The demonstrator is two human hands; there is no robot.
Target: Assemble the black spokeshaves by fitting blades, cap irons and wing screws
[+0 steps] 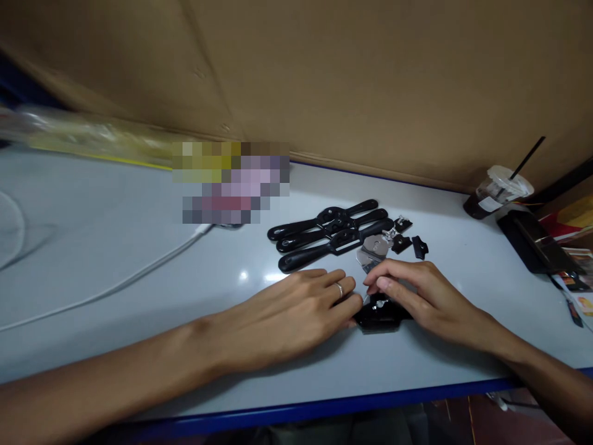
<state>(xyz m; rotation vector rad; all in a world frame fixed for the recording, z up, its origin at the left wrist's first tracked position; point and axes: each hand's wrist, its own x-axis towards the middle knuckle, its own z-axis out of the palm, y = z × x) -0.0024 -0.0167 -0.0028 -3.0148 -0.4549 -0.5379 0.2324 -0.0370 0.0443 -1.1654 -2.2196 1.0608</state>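
A black spokeshave (pixel 378 321) lies on the table in front of me, with bright metal showing on its middle. My left hand (pixel 308 306), with a ring on one finger, is closed round its left end, hiding that handle. Above its right side, my right hand (pixel 428 290) has its thumb and fingers drawn together; what they pinch is hidden. Just beyond those fingertips lie flat silver blades (pixel 376 245). Farther back, several black spokeshave bodies (pixel 306 254) rest side by side. Small black caps (pixel 420 247) with metal screws lie to the right of them.
The white table (pixel 139 247) has a blue front edge. A white cable (pixel 115 287) crosses its left side to a pixelated patch. At the back right stand a plastic cup (pixel 495 191) with a straw and a black box-like object (pixel 532 241). Cardboard (pixel 324 80) walls the back.
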